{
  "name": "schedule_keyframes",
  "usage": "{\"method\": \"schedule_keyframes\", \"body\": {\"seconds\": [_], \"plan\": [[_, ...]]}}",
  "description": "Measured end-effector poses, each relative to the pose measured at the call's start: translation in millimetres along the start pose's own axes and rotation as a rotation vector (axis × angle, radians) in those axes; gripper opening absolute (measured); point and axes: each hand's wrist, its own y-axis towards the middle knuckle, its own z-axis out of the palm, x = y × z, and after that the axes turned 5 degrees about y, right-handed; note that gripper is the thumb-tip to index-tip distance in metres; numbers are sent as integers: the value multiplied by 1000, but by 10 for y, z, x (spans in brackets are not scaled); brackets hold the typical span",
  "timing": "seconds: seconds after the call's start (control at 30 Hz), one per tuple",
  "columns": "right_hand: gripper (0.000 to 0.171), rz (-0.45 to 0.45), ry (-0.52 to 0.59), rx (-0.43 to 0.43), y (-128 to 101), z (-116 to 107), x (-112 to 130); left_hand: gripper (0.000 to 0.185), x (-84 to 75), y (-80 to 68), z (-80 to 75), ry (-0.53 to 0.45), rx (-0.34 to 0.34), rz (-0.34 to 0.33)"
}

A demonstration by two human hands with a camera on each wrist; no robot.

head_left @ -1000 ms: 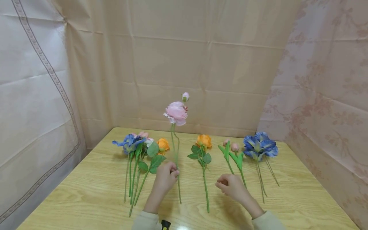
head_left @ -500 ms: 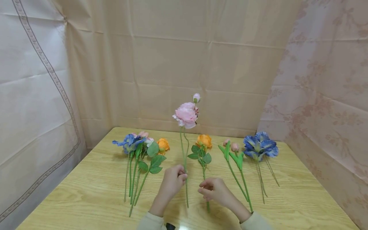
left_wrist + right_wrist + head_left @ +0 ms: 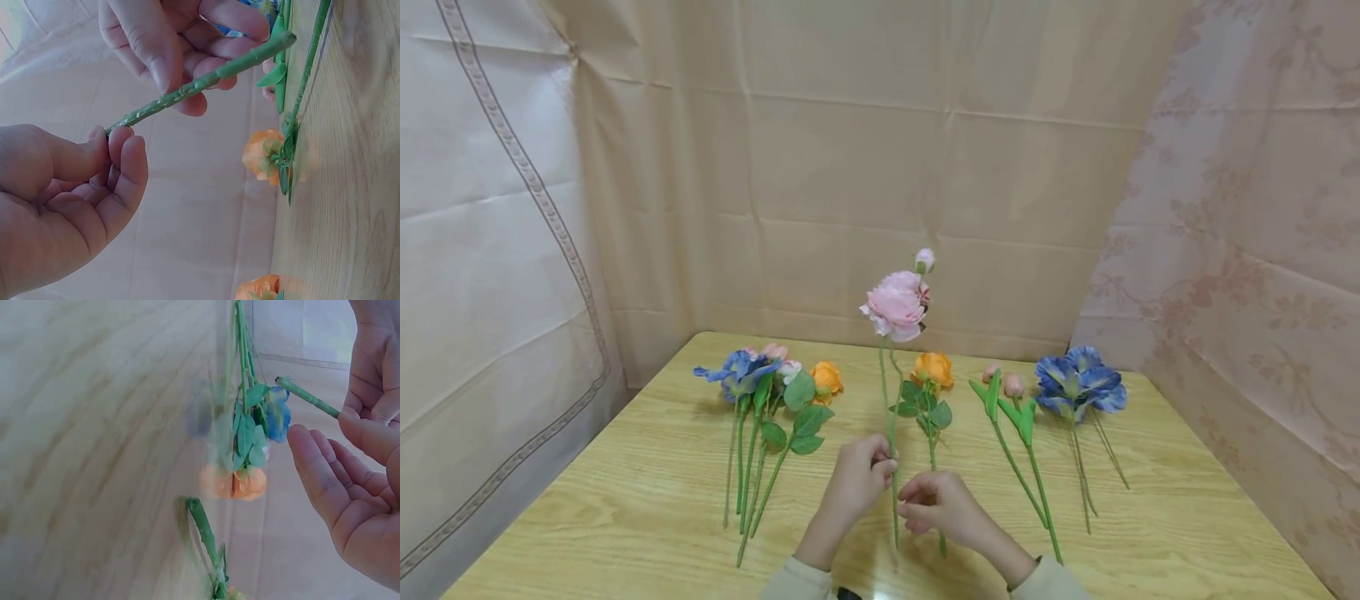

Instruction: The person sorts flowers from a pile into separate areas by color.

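My left hand [image 3: 871, 472] pinches the green stem [image 3: 891, 417] of a pink flower [image 3: 895, 305] and holds it upright over the table; a small bud [image 3: 925, 260] tops it. In the left wrist view the fingers [image 3: 122, 147] grip the stem [image 3: 200, 81] near its lower end. My right hand [image 3: 925, 505] hovers just right of the stem's lower part with relaxed fingers [image 3: 325, 481], and I cannot tell whether it touches. The cut stem end [image 3: 300, 391] shows above those fingers. An orange rose [image 3: 932, 368] lies just behind both hands.
On the wooden table [image 3: 625, 500], a bunch with a blue flower [image 3: 737, 372] and an orange rose [image 3: 826, 377] lies at the left. Two pink tulip buds [image 3: 1013, 383] and a blue flower [image 3: 1078, 379] lie at the right. Cloth walls [image 3: 925, 167] enclose the table.
My left hand has carried the upright pink flower to the right. My right hand has moved left from beside the tulip stems to close by the pink flower's stem.
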Motion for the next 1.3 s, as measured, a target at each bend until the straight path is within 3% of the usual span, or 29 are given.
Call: {"method": "schedule_keyframes", "body": {"seconds": [0.43, 0.77, 0.9, 1.07, 1.3], "plan": [[6, -54, 27, 26, 19, 82, 17, 15, 9, 9, 32, -13, 17, -13], [12, -59, 44, -11, 41, 134, -8, 13, 34, -4, 5, -6, 29, 4], [11, -61, 25, -6, 55, 145, 8, 15, 85, 3, -13, 48, 60, 1], [9, -17, 9, -16, 91, 162, 0, 7, 145, -18, -71, 134, 62, -33], [8, 83, -39, -18, 172, 188, -52, 6, 173, -31, -120, 168, 55, -46]]}}
